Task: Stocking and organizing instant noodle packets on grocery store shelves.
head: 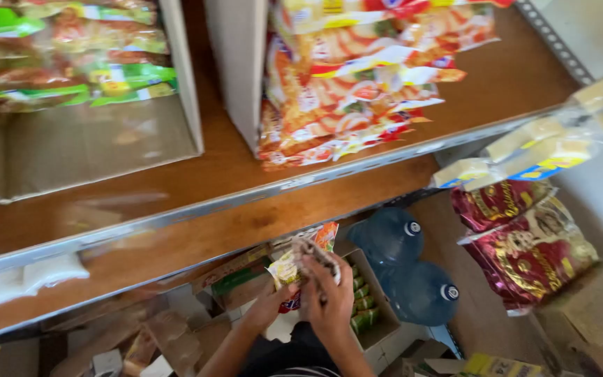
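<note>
Low in the head view, my left hand (pixel 268 305) and my right hand (pixel 329 297) are both closed on a small stack of flat snack packets (pixel 300 262), orange, yellow and white. The left hand grips it from below, the right hand wraps over its right side. Just under my hands stands an open cardboard box (pixel 380 328) with green packets (pixel 363 307) inside. My forearms come up from the bottom edge.
Wooden shelves with a metal edge (pixel 246 195) cross the view. On the upper shelf stand cardboard boxes of green-orange packets (pixel 71 56) and red-orange packets (pixel 357 84). Two blue water jugs (pixel 403 269) lie on the floor, dark red bags (pixel 532 244) at right, more cartons below.
</note>
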